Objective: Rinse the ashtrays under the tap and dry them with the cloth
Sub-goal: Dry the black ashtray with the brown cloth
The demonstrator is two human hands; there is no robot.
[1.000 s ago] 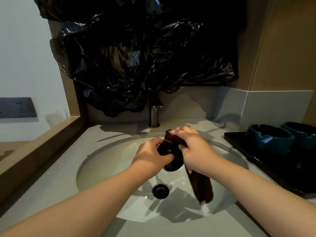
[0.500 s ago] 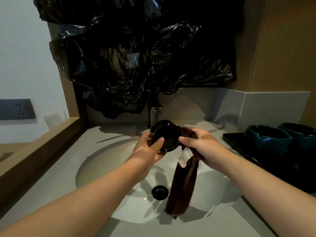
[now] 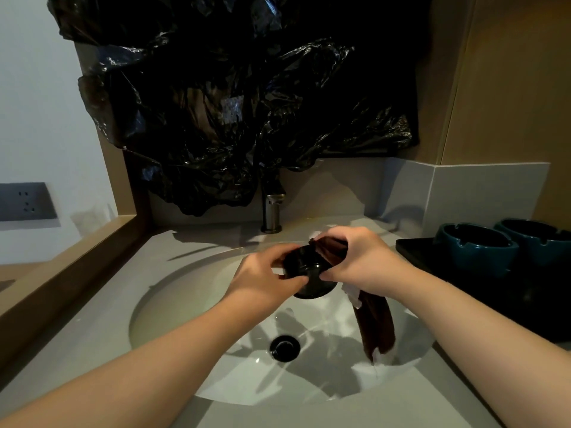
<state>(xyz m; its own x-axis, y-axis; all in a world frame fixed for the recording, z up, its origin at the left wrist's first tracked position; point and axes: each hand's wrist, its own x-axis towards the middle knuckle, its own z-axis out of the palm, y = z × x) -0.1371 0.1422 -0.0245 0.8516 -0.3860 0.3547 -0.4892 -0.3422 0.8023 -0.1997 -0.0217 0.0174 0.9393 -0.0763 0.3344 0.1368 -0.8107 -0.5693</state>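
Observation:
Over the white sink basin [image 3: 173, 307] my left hand [image 3: 262, 276] grips a dark round ashtray [image 3: 309, 273], turned with its underside toward me. My right hand [image 3: 361, 257] presses a brown cloth [image 3: 375, 325] against the ashtray's far side; the cloth's loose end hangs down into the basin. Two teal ashtrays [image 3: 477, 247] [image 3: 537, 236] sit on a black tray [image 3: 414, 250] at the right. The metal tap [image 3: 272, 211] stands behind the basin, with no water visibly running.
A black drain [image 3: 285, 348] lies at the basin's bottom. Crumpled black plastic sheeting [image 3: 234, 103] covers the wall above the tap. A wooden ledge [image 3: 61, 264] runs along the left, with a wall socket [image 3: 24, 200] beyond. Grey counter [image 3: 309, 418] surrounds the basin.
The ashtray has been turned over from facing me to underside toward me and lowered slightly. My right hand moved over its top with the cloth, whose hanging end swung to the right.

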